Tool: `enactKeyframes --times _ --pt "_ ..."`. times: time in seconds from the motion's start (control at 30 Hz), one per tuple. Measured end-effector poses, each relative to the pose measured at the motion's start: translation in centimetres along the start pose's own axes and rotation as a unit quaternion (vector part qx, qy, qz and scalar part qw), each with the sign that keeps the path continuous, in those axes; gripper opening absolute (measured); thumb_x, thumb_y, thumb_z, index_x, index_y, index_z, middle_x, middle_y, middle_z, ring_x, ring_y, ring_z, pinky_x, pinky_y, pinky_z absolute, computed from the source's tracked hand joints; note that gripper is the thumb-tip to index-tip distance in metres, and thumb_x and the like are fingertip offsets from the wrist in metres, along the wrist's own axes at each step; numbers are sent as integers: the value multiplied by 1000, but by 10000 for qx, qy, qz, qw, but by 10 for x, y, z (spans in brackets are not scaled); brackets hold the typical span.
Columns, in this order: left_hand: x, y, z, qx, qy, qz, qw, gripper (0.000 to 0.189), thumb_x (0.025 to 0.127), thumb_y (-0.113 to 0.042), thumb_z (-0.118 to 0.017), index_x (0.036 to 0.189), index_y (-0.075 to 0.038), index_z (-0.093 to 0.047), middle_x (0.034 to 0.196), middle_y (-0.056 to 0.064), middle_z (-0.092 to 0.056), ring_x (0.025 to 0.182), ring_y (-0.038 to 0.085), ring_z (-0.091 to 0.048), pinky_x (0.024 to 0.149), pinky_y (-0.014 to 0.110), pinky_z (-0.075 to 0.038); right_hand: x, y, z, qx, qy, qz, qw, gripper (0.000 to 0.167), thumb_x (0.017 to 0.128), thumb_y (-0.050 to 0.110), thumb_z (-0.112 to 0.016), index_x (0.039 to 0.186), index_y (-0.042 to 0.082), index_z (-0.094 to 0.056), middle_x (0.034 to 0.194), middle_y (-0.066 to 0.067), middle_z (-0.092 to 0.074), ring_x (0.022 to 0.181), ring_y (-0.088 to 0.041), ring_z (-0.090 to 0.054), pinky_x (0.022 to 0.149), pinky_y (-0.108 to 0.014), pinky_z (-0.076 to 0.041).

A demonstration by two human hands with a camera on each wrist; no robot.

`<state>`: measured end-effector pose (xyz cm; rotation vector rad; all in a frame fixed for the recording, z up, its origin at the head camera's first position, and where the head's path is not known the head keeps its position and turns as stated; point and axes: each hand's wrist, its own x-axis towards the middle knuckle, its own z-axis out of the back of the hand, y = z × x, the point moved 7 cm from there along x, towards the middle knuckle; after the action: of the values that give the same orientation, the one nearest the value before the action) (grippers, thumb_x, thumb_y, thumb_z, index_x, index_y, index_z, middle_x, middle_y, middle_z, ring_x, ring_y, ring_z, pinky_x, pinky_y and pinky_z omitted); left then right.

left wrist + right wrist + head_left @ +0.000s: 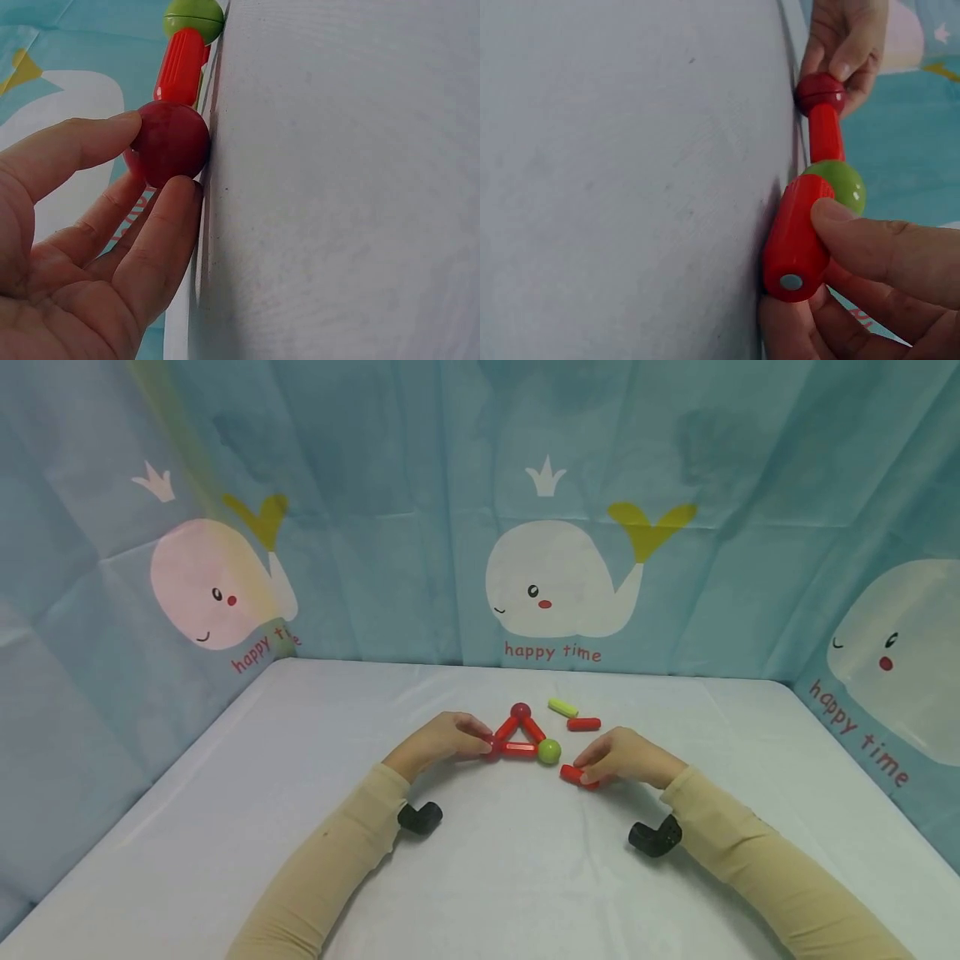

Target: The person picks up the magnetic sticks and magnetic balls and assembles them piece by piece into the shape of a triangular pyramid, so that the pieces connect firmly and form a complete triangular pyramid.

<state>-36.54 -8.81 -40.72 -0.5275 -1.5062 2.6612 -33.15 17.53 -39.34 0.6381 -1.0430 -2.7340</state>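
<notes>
Three red rods, one being the front rod (519, 750), form a flat triangle on the white table. At its corners sit a far red ball (521, 712), a green ball (549, 752) and a left red ball (171, 144). My left hand (448, 742) pinches that left ball between thumb and fingers. To the right of the green ball, my right hand (626, 757) holds a loose red rod (795, 240) by its sides, low at the tabletop. A round silvery disc shows in the rod's near end. Whether its far end touches the green ball, I cannot tell.
Behind my right hand lie another red rod (583, 724) and a yellow-green rod (562, 707). A blue curtain (390, 593) printed with whales stands around the table (495, 877). Black devices, a left one (420, 818) and a right one (656, 837), sit at my wrists.
</notes>
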Motion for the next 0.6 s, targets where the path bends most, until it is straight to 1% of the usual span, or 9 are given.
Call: enactKeyframes --times 0.2,0.37,0.47,0.6 --pt "2 -1 -2 40 -7 -15 10000 24 83 -21 -79 105 -17 -73 109 2 -71 103 20 -59 91 35 -50 -4 7 -1 -127 132 234 9996 28 87 13 -74 114 7 -74 101 -5 -75 82 -14 -62 77 -30 -54" --pt "3 -2 -3 94 35 -39 9999 23 84 -23 -78 106 -18 -72 110 2 -70 103 20 -59 90 35 -50 -6 13 0 -2 181 445 9988 30 88 14 -71 117 6 -73 101 -5 -75 82 -14 -63 79 -31 -53" --pt "2 -1 -2 113 35 -24 9999 23 84 -23 -78 106 -18 -72 110 1 -70 104 20 -59 90 34 -49 -3 18 2 135 149 570 9982 31 89 15 -70 119 6 -72 104 -6 -75 83 -13 -65 82 -33 -53" --pt "3 0 -1 158 3 -32 9999 22 84 -22 -78 105 -18 -73 110 1 -70 104 19 -58 88 33 -49 2 29 6 285 38 694 9972 32 90 18 -71 119 5 -72 108 -6 -75 92 -15 -63 92 -39 -51"
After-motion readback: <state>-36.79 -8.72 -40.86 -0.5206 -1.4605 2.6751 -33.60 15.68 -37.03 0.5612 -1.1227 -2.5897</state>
